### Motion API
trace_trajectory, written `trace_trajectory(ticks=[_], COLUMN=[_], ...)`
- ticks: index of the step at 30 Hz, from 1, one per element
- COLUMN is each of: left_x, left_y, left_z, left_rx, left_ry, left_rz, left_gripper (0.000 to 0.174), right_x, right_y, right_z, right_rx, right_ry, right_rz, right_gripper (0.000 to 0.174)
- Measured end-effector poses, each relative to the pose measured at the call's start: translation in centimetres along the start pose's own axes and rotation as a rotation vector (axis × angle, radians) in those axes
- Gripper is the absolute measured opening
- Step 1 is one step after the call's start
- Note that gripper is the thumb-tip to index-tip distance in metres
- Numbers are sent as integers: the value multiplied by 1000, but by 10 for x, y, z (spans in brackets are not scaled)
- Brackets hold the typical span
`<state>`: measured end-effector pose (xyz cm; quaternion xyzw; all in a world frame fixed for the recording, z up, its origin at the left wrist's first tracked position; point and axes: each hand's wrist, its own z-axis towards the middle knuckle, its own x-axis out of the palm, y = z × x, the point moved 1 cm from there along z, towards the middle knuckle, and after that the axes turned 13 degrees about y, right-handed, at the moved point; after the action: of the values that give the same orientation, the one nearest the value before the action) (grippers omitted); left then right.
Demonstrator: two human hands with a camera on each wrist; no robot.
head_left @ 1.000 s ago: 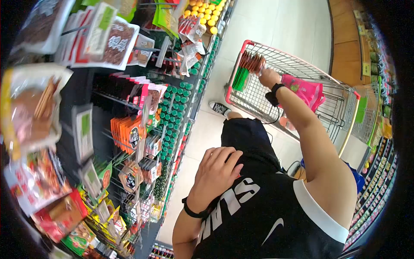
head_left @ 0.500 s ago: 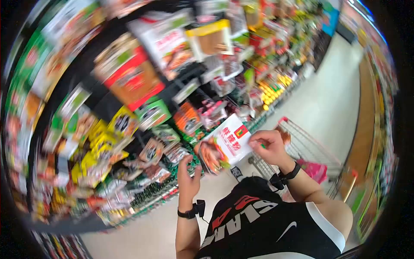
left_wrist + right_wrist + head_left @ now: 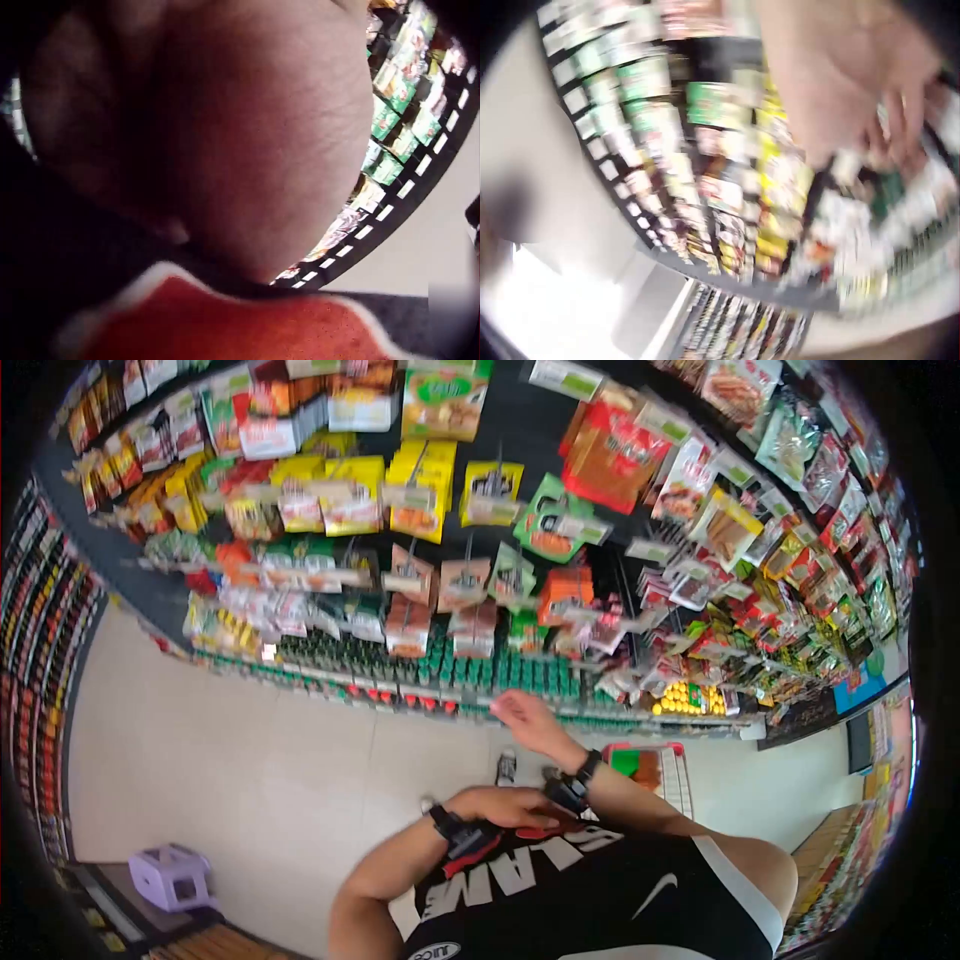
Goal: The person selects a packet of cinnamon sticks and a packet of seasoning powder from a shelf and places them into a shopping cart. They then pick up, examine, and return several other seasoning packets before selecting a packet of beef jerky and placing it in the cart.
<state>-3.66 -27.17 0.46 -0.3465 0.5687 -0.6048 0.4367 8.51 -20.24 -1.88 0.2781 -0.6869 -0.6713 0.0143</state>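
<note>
black sleeveless jersey with white lettering (image 3: 610, 890) lies under the left hand (image 3: 505, 806), its fingers relaxed, while the right hand (image 3: 532, 723), fingers slightly bent, hangs before green-topped containers (image 3: 545, 678) rowed on dark shelving (image 3: 535, 440), near a red-rimmed wire cart (image 3: 655, 747).

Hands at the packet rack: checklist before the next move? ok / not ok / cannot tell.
1. Left hand free: ok, over the shirt, nothing visible in it.
2. Right hand free: ok, raised in front of the rack, no packet showing in it.
3. Right hand's gap to the rack: cannot tell, depth unclear.
4. Yellow packets in view: ok, hanging.
5. Cart in view: ok, on the person's right, green packs inside.
6. Right wrist view sharp: not ok, blurred.
</note>
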Motion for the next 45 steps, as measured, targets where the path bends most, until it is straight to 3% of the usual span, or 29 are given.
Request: trace_trajectory(ticks=[2,4,5,8,9,12,15,20,21,24,26,29,32,33,36,37,40,41,44,45], left_x=[18,42,48,57,62,66,72,71,70,61,59,48,40,36,39,41,46,46,44,42], left_y=[25,27,6,-7,4,3,1,20,18,34,58,55,34,29,11,11,-2,-7,-16,-3], left_z=[-9,-18,-21,-17,-16,-29,-39,-55,-59,-74,-77,-85,-83,-85,-72,-70,-67,-71,-79,-82], left_rx=[-64,-11,-95,-91,-83,-10,27,-10,-22,-235,-227,-278,-355,-440,-291,-403,-462,-382,-431,-372], left_ry=[-65,-146,-197,-202,-222,-263,-337,-580,-711,-907,-1029,-1084,-1129,-1046,-983,-805,-759,-798,-823,-954], left_rz=[-89,-343,-243,-96,-53,-230,-282,-396,-373,-227,-159,-73,61,2,508,436,563,521,634,721], left_gripper=[51,52,51,47,43,42,40,31,27,22,19,22,23,39,76,107,112,108,91,61], right_x=[33,57,59,68,52,40,20,-3,-13,-33,-39,-38,-33,-31,-24,-21,-18,-16,-6,-2], right_y=[-121,-184,-208,-249,-196,-197,-134,-137,-148,-118,-73,-61,-30,-32,-33,-31,-40,-43,-46,-52], right_z=[-31,-58,-62,-101,-107,-131,-137,-133,-129,-97,-80,-57,-49,-47,-48,-48,-47,-48,-47,-46], right_rx=[198,348,407,610,581,600,640,663,628,506,335,37,107,120,190,185,175,235,332,312], right_ry=[393,665,793,1167,998,859,815,610,618,441,212,107,260,299,403,373,240,185,102,135], right_rz=[-541,-448,-411,-267,-276,-114,-45,-96,185,453,309,259,302,219,467,526,618,669,792,808], right_gripper=[56,60,62,69,60,56,55,62,61,60,58,53,47,43,39,34,29,27,22,22])
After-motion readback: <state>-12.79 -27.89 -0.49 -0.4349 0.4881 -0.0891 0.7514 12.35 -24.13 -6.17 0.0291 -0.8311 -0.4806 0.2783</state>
